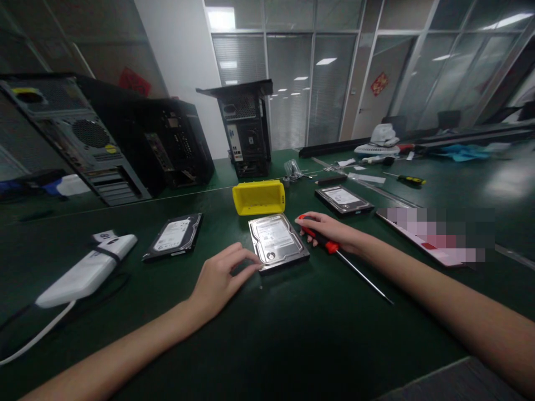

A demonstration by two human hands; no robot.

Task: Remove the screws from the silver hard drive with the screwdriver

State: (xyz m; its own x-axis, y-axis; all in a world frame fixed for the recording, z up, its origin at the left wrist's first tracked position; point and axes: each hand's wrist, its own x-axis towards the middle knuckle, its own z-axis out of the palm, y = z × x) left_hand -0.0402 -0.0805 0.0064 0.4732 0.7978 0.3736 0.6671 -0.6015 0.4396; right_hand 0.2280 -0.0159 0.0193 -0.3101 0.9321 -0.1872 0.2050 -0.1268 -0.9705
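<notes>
A silver hard drive (278, 239) with a white label lies flat on the green tabletop in front of me. My left hand (225, 273) reaches its near left corner, thumb and fingertips pinched together there. Whether something small is also between the fingertips cannot be made out. Beyond the drive's right edge, my right hand (324, 227) is wrapped round the handle of a red and black screwdriver (333, 247). Its long shaft points back toward me and to the right, away from the drive. A yellow plastic bin (259, 207) stands just behind the drive, its open side facing me.
Two more hard drives lie left (173, 236) and right (343, 198). A white power strip (90, 270) is at far left, a pink flat object (430, 239) at right. Computer towers (246, 131) stand behind; a yellow-black screwdriver (412, 180) lies back right.
</notes>
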